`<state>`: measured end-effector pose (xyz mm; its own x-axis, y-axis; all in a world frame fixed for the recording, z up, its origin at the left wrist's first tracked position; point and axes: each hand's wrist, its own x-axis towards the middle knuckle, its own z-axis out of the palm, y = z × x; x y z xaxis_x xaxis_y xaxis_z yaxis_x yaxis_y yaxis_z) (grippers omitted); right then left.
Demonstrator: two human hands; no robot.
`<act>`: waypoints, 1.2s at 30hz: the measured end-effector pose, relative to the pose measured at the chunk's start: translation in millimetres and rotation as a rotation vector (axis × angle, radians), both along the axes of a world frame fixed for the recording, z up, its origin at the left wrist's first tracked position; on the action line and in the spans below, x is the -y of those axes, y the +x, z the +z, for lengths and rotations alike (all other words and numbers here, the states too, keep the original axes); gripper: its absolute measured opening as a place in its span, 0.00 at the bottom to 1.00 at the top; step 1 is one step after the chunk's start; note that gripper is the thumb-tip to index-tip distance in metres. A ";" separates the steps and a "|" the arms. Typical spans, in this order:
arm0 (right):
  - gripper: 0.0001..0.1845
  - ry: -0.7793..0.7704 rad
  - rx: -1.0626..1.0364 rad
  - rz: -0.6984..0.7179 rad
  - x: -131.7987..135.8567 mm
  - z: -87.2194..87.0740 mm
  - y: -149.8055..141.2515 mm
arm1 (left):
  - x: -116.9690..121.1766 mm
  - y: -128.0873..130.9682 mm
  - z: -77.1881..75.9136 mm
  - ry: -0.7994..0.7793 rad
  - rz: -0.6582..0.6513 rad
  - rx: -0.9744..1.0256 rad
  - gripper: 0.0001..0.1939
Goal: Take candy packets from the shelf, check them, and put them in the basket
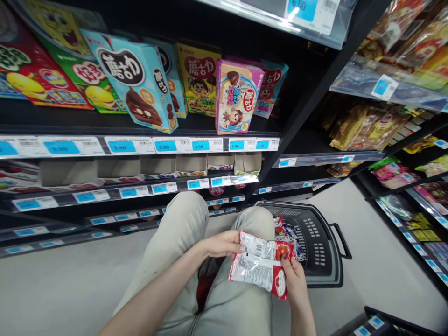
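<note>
pale pants (247,308) fill six o'clock; the left hand (223,243) and right hand (296,276) pinch a shiny packet (257,269) at five, beside a black basket (324,247) at four.

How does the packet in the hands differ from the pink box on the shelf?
The packet is a shiny, crinkled bag; the pink box is a flat-sided carton. The packet is held; the pink box stands upright, untouched. Both carry printing.

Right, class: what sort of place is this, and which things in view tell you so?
Most likely a supermarket or grocery shop: it has rows of price labels, chocolate snack boxes on display and a black shopping basket.
</note>
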<state>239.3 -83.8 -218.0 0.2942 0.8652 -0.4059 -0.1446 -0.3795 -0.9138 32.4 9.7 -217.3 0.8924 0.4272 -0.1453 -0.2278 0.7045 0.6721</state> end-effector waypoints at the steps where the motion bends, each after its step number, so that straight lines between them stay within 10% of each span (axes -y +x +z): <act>1: 0.20 0.018 0.027 -0.006 -0.4 -0.4 0.2 | 2.4 4.0 -2.4 -0.051 0.081 0.008 0.18; 5: 0.19 0.069 0.075 -0.030 -3.8 -1.6 0.2 | 11.0 20.3 -9.9 -0.185 0.409 0.001 0.16; 17: 0.20 0.267 0.055 0.093 10.4 8.2 5.5 | 4.7 24.5 -24.0 -0.123 0.628 -0.299 0.20; 36: 0.20 0.304 -0.024 -0.269 7.8 8.1 -30.2 | 7.3 27.5 -17.4 -0.209 0.614 -0.258 0.20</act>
